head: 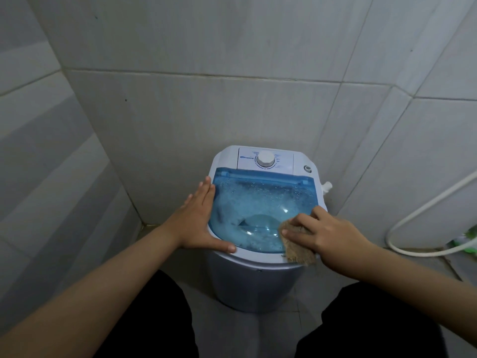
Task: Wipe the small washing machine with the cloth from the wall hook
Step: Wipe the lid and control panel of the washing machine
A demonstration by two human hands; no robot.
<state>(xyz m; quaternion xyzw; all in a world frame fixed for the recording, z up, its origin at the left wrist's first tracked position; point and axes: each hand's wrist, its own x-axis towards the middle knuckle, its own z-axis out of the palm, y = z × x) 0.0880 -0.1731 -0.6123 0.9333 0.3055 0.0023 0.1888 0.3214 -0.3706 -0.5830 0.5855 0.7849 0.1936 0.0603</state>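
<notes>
A small white and grey washing machine (254, 282) stands on the floor against the tiled wall, with a clear blue lid (254, 200) dotted with water drops and a white dial (265, 158) on its back panel. My left hand (200, 220) lies flat on the machine's left rim, fingers spread, thumb along the front edge. My right hand (325, 235) presses a brown cloth (296, 248) against the lid's front right corner; part of the cloth hangs over the rim.
Grey tiled walls close in on the left, back and right. A white hose (423, 210) loops along the right wall, with a green item (468, 241) beside it at the right edge. My legs in dark trousers fill the bottom of the view.
</notes>
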